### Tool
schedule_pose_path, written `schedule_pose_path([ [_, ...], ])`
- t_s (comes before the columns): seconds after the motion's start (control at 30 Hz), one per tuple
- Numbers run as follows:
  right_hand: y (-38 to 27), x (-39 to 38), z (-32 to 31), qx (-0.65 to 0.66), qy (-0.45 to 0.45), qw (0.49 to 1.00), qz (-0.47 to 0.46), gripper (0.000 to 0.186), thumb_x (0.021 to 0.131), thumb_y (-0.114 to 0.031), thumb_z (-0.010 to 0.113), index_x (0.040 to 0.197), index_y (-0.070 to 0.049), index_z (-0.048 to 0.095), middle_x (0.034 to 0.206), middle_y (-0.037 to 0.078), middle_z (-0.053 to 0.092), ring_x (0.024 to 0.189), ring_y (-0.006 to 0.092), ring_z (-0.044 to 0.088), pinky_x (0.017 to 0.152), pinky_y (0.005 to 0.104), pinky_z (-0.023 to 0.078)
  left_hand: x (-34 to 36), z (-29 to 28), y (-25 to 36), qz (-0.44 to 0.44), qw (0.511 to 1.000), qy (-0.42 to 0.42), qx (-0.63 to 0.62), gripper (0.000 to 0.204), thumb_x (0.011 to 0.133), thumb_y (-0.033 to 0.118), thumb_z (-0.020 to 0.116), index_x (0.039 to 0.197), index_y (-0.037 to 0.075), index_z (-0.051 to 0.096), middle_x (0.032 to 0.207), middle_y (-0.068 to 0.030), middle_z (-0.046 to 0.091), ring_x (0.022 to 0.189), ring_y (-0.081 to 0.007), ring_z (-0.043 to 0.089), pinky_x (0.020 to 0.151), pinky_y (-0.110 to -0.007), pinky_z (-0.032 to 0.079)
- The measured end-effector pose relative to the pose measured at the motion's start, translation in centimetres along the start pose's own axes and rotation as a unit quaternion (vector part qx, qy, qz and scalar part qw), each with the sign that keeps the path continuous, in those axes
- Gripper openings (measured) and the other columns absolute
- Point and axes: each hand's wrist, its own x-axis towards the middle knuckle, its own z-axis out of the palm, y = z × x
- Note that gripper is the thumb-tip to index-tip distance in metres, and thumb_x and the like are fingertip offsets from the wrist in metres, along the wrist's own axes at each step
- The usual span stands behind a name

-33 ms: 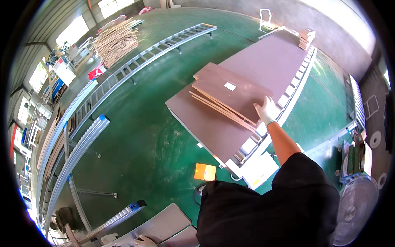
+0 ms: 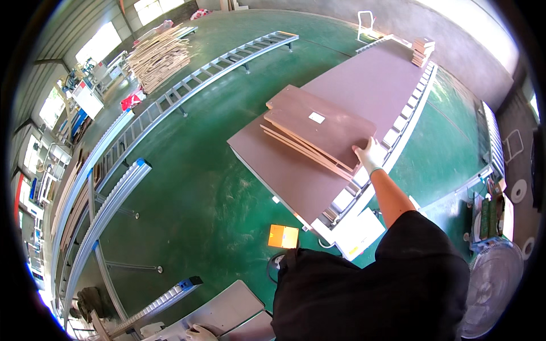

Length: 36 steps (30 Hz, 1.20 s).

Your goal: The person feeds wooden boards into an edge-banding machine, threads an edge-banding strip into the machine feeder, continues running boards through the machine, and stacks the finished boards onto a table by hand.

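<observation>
My right hand (image 2: 371, 153), in a white glove, grips the right end of the upper brown board (image 2: 301, 108), which has a white rectangular patch and lies stacked on more boards (image 2: 296, 149). They rest on a large mauve sheet (image 2: 364, 68) over a roller frame (image 2: 412, 113). My left hand (image 2: 199, 332), also gloved, is at the lower edge on a grey panel (image 2: 239, 301), fingers apart and partly out of view.
An orange box (image 2: 283, 236) sits on the green floor beside the sheet. Rails and roller tracks (image 2: 114, 199) stand at left, with piled planks (image 2: 156, 59) behind. A small board stack (image 2: 422, 51) sits at the sheet's far end; a fan (image 2: 486, 290) is at lower right.
The fingers of my right hand have come down slightly against the board's end. Otherwise the view is almost the same.
</observation>
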Motion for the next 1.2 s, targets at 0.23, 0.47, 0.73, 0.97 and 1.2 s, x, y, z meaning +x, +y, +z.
schedule_pose_path([
  [0.23,6.4,1.0,5.7,0.429,-0.193,0.815,0.34,0.044,0.091,-0.036,0.072,0.115,0.0,0.06,0.105,0.011,0.063,0.089,0.0254,0.066,0.064,0.0417,0.061,-0.4,0.2,-0.8,-0.021,0.997,0.034,-0.07,0.061,0.095,0.05,0.047,0.124,-0.001,0.062,0.131,-0.0233,0.058,0.123,-0.0399,0.052,0.105,-0.05,0.042],
  [0.47,10.8,0.4,4.5,0.511,-0.184,0.746,0.385,0.032,0.095,-0.035,0.067,0.117,-0.014,0.058,0.105,0.003,0.063,0.093,0.0229,0.063,0.072,0.0404,0.059,-0.9,-0.5,-0.4,0.006,0.995,0.054,-0.079,0.058,0.096,0.048,0.047,0.121,-0.002,0.063,0.128,-0.0249,0.059,0.122,-0.0396,0.053,0.104,-0.05,0.042],
  [0.73,9.2,-6.3,-2.7,0.6,-0.417,0.586,0.351,0.018,0.094,-0.032,0.066,0.097,-0.015,0.062,0.073,0.003,0.065,0.056,0.0184,0.062,0.054,0.0257,0.055,-1.3,-0.4,-0.7,0.01,0.993,0.056,-0.102,0.058,0.097,0.047,0.047,0.122,-0.003,0.062,0.129,-0.0252,0.059,0.124,-0.0399,0.051,0.106,-0.049,0.04],
  [0.97,-0.4,-7.3,-2.8,0.54,-0.438,0.68,0.233,0.029,0.096,-0.034,0.055,0.096,-0.006,0.062,0.07,0.008,0.06,0.056,0.0173,0.051,0.05,0.0299,0.037,5.0,5.9,0.3,0.082,0.932,0.1,-0.339,0.045,0.097,0.023,0.058,0.126,-0.011,0.057,0.129,-0.0285,0.058,0.122,-0.0399,0.053,0.106,-0.044,0.043],
  [1.2,-12.7,-13.7,-4.1,0.52,-0.517,0.658,0.172,0.025,0.094,-0.031,0.064,0.087,-0.008,0.058,0.065,0.005,0.056,0.052,0.0136,0.052,0.046,0.0273,0.035,-5.2,-1.3,19.2,0.252,0.613,-0.421,-0.619,0.054,0.104,0.04,0.051,0.14,0.0,0.051,0.142,-0.0176,0.055,0.131,-0.0273,0.053,0.11,-0.044,0.041],
])
